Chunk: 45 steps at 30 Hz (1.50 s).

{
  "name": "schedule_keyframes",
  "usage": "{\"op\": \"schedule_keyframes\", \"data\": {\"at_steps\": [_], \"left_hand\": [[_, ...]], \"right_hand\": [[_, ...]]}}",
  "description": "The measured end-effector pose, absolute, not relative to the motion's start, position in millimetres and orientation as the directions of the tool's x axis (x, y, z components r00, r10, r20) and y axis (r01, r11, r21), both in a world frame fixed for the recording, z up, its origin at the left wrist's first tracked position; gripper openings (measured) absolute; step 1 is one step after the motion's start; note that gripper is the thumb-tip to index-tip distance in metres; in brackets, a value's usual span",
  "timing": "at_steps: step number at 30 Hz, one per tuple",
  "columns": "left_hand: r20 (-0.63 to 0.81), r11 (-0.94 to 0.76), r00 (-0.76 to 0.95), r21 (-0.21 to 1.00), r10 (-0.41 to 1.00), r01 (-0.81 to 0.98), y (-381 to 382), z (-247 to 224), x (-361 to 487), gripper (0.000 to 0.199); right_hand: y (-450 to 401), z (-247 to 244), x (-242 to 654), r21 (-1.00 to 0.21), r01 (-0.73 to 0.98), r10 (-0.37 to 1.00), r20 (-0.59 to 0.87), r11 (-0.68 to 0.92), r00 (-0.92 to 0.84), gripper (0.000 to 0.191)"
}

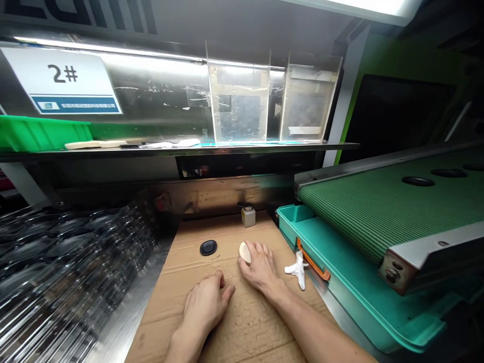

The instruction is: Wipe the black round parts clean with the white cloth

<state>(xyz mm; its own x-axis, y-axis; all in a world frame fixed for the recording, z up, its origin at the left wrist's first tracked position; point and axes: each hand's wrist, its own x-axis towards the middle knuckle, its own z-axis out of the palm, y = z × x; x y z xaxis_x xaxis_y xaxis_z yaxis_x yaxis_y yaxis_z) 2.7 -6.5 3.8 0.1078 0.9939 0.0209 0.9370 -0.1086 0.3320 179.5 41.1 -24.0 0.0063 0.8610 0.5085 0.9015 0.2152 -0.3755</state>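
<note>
My right hand (259, 264) is closed around a cream-coloured rounded piece (245, 252) that looks flat and oval; my fingers cover part of it. It is just above or on the cardboard sheet (260, 322), and I cannot tell which. Lower and to the left, my left hand (206, 302) is over the same cardboard, thumb and forefinger apart, with nothing visible between them. A black round lid-like disc (208, 247) lies beyond my left hand. Past my right hand stands a small whitish bottle (248, 216) with a dark top. Crumpled white cloth or tissue (298, 270) lies beside my right wrist.
On the right, a green ribbed conveyor belt (363, 212) carries black round parts (418, 181) above a teal tray (363, 302) with an orange handle (313, 262). Stacked clear plastic trays (68, 282) hold dark parts at left. A metal shelf (242, 149) supports a green bin (41, 133).
</note>
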Motion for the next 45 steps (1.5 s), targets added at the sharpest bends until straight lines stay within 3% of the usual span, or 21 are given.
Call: {"op": "schedule_keyframes", "data": {"at_steps": [3, 9, 15, 23, 28, 34, 38, 41, 45], "left_hand": [[0.018, -0.135, 0.138, 0.376, 0.99, 0.917, -6, 3, -2, 0.03], [-0.061, -0.154, 0.21, 0.489, 0.976, 0.859, -14, 14, -11, 0.042], [-0.077, -0.255, 0.337, 0.504, 0.938, 0.825, -47, 29, -24, 0.072], [0.027, -0.194, 0.204, 0.461, 0.979, 0.866, -65, 15, -49, 0.034], [0.16, -0.233, 0.175, 0.498, 0.971, 0.835, -77, 10, -52, 0.044], [0.296, -0.123, -0.069, 0.582, 0.953, 0.804, -98, -5, -77, 0.043], [0.306, -0.099, -0.15, 0.666, 0.94, 0.739, -104, -23, -89, 0.042], [0.325, -0.12, -0.116, 0.623, 0.939, 0.773, -106, -25, -87, 0.042], [0.333, -0.131, -0.091, 0.586, 0.938, 0.8, -109, -20, -83, 0.043]], "right_hand": [[41, -23, 181, -0.34, 0.916, 0.872, 0.489, 0.214, -0.022, 0.033], [41, -20, 181, -0.348, 0.926, 0.843, 0.533, 0.144, 0.069, 0.044], [43, -29, 181, -0.308, 0.941, 0.886, 0.464, 0.138, 0.022, 0.038], [40, -27, 182, -0.282, 0.95, 0.896, 0.445, 0.132, 0.007, 0.04], [41, -33, 185, -0.266, 0.956, 0.905, 0.426, 0.126, -0.001, 0.043], [44, -33, 185, -0.315, 0.938, 0.855, 0.517, 0.145, 0.041, 0.051], [43, -37, 186, -0.253, 0.954, 0.893, 0.449, 0.162, -0.033, 0.049], [43, -38, 186, -0.239, 0.952, 0.909, 0.408, 0.193, -0.082, 0.044], [42, -31, 183, -0.303, 0.915, 0.822, 0.568, 0.266, -0.051, 0.041]]}}
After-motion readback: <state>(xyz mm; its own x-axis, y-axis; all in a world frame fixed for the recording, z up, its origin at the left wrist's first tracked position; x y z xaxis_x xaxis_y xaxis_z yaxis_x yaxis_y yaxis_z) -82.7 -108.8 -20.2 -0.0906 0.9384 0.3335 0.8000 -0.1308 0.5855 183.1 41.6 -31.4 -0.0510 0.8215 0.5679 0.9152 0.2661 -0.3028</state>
